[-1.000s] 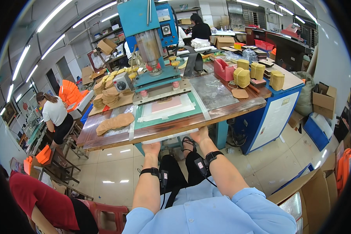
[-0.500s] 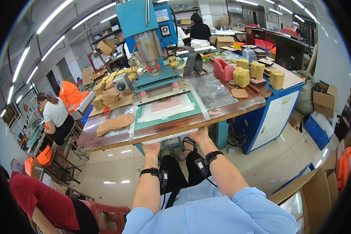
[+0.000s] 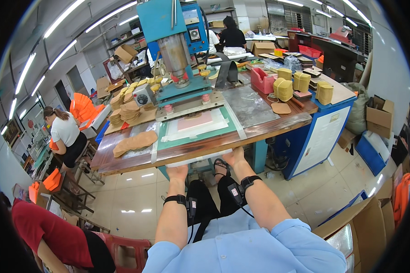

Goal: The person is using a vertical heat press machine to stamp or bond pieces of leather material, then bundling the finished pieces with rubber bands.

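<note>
Both of my hands reach beneath the front edge of a wooden worktable (image 3: 269,127). My left hand (image 3: 177,171) is below the left part of that edge and my right hand (image 3: 233,157) farther right; the tabletop hides the fingers of both. Between them, a whitish strip (image 3: 198,159) runs under the edge, and I cannot tell whether they grip it. On the table stands a teal press (image 3: 180,88) with a metal cylinder. Just in front of its head lies a pink sheet (image 3: 195,120) on white layers over a green mat (image 3: 168,144).
Tan insole-shaped pieces (image 3: 135,144) lie at the table's left, with stacks (image 3: 130,113) behind. Yellow bundles (image 3: 283,89) and a red bin (image 3: 261,81) stand right. A blue cabinet (image 3: 321,136) adjoins the table. A person in red (image 3: 54,232) is at lower left, beside a red stool (image 3: 127,252).
Both hands stay under the table edge in nearly the same place. The view shifts very slightly; the press and the pieces on the table look unchanged.
</note>
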Available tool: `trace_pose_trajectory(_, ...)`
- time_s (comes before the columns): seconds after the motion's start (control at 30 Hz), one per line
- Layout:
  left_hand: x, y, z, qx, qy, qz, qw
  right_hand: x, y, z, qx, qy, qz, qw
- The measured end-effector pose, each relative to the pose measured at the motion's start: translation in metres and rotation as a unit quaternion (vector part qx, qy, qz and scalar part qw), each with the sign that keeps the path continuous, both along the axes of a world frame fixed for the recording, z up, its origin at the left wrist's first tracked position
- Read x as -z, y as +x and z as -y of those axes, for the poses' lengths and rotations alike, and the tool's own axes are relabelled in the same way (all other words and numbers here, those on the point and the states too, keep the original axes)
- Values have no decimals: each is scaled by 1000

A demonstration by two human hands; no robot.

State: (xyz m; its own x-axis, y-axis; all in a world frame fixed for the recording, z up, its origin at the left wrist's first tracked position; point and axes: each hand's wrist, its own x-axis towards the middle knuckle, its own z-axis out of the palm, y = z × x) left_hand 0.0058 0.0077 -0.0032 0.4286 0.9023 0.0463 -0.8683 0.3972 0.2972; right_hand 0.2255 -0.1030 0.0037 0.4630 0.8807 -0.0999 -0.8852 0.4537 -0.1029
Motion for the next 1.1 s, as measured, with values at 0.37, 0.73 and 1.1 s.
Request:
trace_pose_trajectory(0.37, 6, -2, -6, -1, -22, 26, 999, 5, -1, -4, 11, -12, 12, 1000)
trace_pose_trajectory(0.73, -3, 1, 2, -9, -48, 23, 999, 0, 0, -2, 9, -8, 16, 1000)
trace_pose_trajectory(1.1, -4, -28, 33, 219, -35, -280, 934, -89, -4, 84, -337, -70, 643, 684)
